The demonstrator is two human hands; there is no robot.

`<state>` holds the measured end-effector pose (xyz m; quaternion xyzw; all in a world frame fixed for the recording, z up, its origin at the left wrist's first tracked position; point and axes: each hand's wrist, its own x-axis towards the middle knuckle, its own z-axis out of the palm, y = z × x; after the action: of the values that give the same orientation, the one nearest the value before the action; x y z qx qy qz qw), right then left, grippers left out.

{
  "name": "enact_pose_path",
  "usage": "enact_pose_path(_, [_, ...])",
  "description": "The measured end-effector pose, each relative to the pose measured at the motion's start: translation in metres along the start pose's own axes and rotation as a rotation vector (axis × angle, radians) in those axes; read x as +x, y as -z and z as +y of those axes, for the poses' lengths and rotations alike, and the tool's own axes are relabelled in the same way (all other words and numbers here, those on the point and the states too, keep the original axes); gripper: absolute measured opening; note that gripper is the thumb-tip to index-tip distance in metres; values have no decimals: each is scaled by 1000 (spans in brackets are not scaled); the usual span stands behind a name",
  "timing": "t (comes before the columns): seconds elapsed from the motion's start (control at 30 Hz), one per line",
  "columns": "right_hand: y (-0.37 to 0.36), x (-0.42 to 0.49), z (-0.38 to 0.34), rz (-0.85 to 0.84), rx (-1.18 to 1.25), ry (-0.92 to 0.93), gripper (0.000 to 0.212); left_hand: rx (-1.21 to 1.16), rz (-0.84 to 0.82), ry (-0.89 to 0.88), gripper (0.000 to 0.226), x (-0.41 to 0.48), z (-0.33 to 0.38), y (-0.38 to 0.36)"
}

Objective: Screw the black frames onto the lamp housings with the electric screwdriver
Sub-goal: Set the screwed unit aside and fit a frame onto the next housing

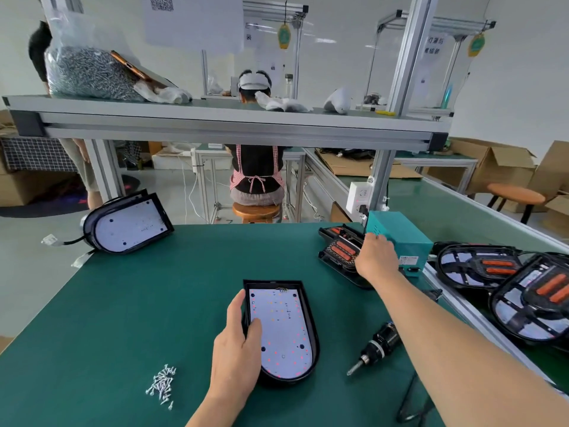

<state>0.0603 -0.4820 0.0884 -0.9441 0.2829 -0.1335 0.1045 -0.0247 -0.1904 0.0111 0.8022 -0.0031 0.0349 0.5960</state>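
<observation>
One housing [281, 331] in left hand [237, 355] (frames [338, 251] rightward)

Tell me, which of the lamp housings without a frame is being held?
The middle lamp housing, gripped at its edge by the left hand. The far-left housing sits untouched.

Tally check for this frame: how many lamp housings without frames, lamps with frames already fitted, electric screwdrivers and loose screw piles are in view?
Bare lamp housings: 2
Framed lamps: 2 plainly visible
Electric screwdriver: 1
Screw pile: 1
Total: 6
</observation>
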Motion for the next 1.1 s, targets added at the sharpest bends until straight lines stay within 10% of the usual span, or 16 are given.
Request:
enact_pose_path(0.3, [-3,17,9,13,-345,41,28,-5,-18,-34,54,3,-4,-1])
enact_pose_path(0.67, [23,-7,-5,-63,58,33,5,-25,-32,19,50,1,4,0])
enact_pose_path(0.87, [19,-68,-22,-244,487,36,50,-21,9,44,50,1,6,-2])
enact_pose_path(1.1, [10,-147,-37,-296,359,238,64,-21,21,41,50,4,3,-3])
